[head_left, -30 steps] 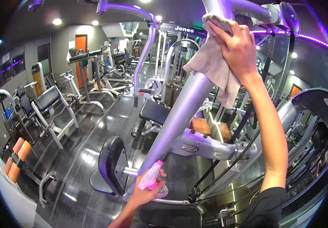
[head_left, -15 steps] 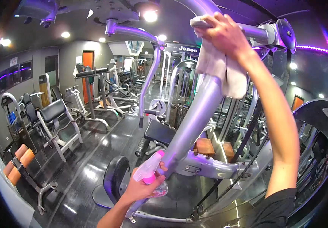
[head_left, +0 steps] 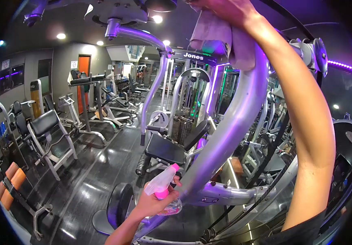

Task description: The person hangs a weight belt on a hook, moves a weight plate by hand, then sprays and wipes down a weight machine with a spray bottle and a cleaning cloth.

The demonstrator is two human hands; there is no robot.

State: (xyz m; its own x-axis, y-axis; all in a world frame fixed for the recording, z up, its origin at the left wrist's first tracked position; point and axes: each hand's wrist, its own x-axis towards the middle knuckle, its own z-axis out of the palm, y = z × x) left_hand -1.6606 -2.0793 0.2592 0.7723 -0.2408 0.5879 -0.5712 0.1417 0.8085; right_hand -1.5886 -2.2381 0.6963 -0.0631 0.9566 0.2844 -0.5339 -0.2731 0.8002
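Observation:
My left hand (head_left: 153, 203) is wrapped round the neck of a clear spray bottle (head_left: 172, 208) with a pink and translucent trigger head, low in front of the machine. High up, my right hand (head_left: 229, 10) presses a greyish cloth (head_left: 241, 49) against the upper part of a thick silver machine frame tube (head_left: 233, 126). The cloth hangs down in folds on both sides of the tube. The fingertips of my right hand are partly cut off at the top edge of the view. Purple light falls on tube and cloth.
A curved side bar (head_left: 153, 87) hangs left of the tube. Below are a black bench seat (head_left: 165, 149) and a padded seat back (head_left: 120, 202). A pulley (head_left: 319, 55) and cables lie right. Several gym machines, including a preacher bench (head_left: 45, 122), stand on the dark floor (head_left: 90, 175).
My right hand has slid the cloth upward along the tube, toward the top edge. The view has shifted a little, and my left hand still holds the spray bottle low.

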